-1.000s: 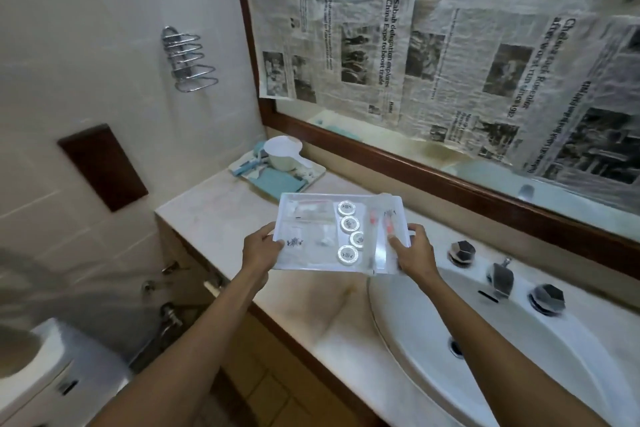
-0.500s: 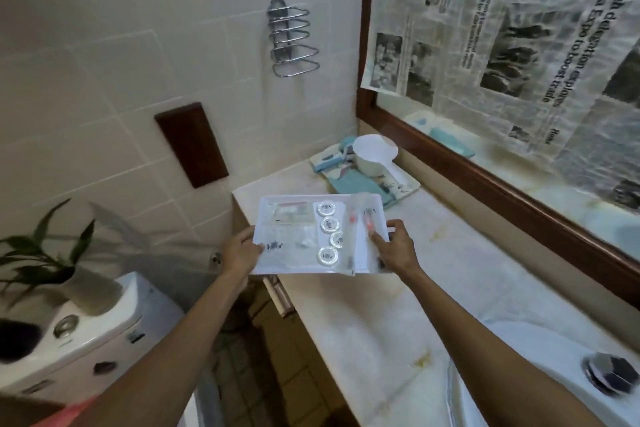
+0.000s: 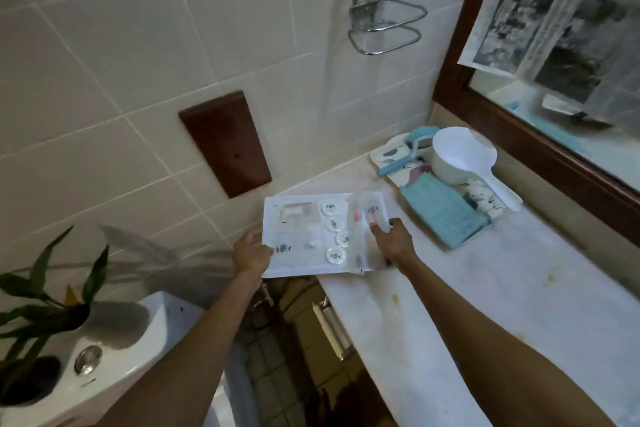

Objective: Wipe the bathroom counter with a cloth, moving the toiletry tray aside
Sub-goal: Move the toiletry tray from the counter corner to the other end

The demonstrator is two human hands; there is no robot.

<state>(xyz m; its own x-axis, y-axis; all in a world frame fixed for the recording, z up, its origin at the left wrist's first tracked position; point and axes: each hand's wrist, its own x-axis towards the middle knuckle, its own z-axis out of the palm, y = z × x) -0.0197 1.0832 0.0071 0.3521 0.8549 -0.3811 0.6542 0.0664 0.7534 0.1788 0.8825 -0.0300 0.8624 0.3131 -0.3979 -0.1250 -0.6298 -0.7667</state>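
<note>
Both arms outstretched, left hand [image 3: 250,252], right hand [image 3: 393,241] gripping

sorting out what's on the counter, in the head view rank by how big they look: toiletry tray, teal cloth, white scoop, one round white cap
1. toiletry tray, largest
2. teal cloth and white scoop: look about alike, unsure
3. round white cap, smallest

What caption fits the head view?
Both hands hold the toiletry tray over the counter's left end.
</note>
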